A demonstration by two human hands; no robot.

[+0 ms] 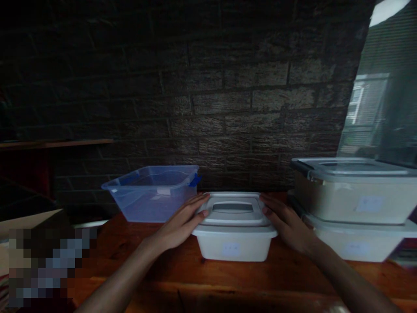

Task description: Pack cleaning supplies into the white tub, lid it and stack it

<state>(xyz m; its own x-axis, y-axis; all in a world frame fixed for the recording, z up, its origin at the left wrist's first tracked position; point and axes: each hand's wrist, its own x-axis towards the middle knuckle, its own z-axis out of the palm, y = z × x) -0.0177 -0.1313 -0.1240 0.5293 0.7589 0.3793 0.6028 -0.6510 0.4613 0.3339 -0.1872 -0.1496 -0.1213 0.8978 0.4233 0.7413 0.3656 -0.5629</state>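
A small white lidded box (233,243) stands on the wooden table (208,282) in front of me. Its grey lid (233,209) has a recessed handle in the middle. My left hand (181,222) lies flat against the lid's left edge, fingers stretched out along it. My right hand (286,222) rests on the lid's right edge in the same way. Both hands press on the lid from either side.
An open, clear blue tub (153,191) sits behind and to the left, close to my left hand. Two larger lidded boxes (355,204) are stacked at the right. A dark brick wall (208,87) stands behind. A window (381,95) shows at the upper right.
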